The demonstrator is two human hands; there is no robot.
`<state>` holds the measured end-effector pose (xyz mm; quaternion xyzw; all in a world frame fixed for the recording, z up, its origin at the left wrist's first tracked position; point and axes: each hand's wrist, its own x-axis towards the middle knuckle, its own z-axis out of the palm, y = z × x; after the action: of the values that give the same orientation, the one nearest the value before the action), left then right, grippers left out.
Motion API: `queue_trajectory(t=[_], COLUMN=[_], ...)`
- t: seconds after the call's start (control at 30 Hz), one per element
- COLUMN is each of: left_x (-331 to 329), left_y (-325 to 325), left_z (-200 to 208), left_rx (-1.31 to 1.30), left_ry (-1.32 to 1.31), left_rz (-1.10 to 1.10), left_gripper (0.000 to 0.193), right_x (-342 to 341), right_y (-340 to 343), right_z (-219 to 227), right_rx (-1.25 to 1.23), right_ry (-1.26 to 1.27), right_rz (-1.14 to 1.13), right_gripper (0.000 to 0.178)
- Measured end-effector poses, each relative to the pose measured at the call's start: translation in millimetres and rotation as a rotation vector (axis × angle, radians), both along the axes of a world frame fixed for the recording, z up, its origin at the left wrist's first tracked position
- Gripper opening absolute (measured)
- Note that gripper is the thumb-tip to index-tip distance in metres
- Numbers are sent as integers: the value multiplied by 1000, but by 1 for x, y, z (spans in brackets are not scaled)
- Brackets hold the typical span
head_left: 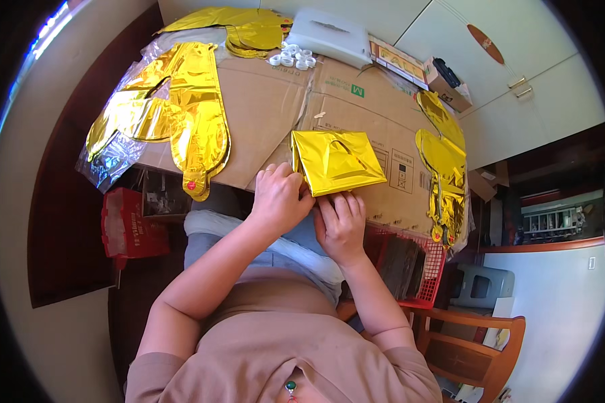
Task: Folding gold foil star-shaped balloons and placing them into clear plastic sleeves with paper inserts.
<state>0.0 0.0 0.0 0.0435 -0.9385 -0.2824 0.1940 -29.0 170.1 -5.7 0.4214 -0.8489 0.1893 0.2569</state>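
Pinching the folded gold foil balloon (336,161) at its 6 o'clock edge, left hand (279,198) and right hand (341,225) fingers clamp it; probably light, slippery, crease-prone; grip edges.

The folded foil (337,161) at the near edge of the cardboard (269,107) is shiny gold. The cardboard is plain brown with small black and green print marks. The balloons (181,114) at its left edge are gold, one tipped with a red spot; those (444,161) at its right edge are gold too. The box (329,35) at the far edge is white, the rings (293,56) white. The crates (128,225) below are red.
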Motion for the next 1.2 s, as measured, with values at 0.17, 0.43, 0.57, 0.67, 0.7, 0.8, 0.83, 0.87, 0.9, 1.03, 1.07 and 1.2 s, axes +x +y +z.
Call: queue_trajectory(t=[0.17, 0.43, 0.57, 0.67, 0.7, 0.8, 0.83, 0.87, 0.9, 1.03, 1.07, 1.2], left_x=[13, 44, 40, 39, 39, 42, 44, 45, 45, 44, 43, 44], left_y=[-2, 6, 7, 5, 5, 5, 3, 2, 0, -7, -8, -13], left_z=[-1, -14, -15, -16, -17, -21, -23, -24, -23, -24, -26, -27], left_rx=[109, -257, -329, -357, -349, -343, -353, -363, -351, -321, -318, -298], left_ry=[214, 416, 363, 356, 354, 337, 324, 311, 312, 304, 299, 271], left_rz=[-7, -240, -220, -159, -156, -149, -149, -149, -163, -204, -211, -242], left_gripper=[15, 36, 43, 45, 46, 46, 45, 44, 45, 48, 48, 49], right_x=[2, 1, 1, 3, 3, 2, 2, 3, 3, 5, 5, 5], right_y=[2, 1, 0, -2, -2, -1, -1, -1, -1, -2, -2, -1], right_z=[-2, -2, 0, 2, 2, 1, 1, 0, 0, -4, -4, -9], right_rx=[27, 39, 46, 50, 47, 41, 40, 39, 42, 48, 49, 48], right_ry=[-29, -11, -4, -14, -11, -6, -7, -8, -9, -23, -29, -30], right_rz=[17, 13, 9, -2, -3, -2, -1, 0, -7, -25, -28, -29], right_gripper=[32, 33, 34, 35, 35, 36, 37, 37, 37, 37, 37, 38])
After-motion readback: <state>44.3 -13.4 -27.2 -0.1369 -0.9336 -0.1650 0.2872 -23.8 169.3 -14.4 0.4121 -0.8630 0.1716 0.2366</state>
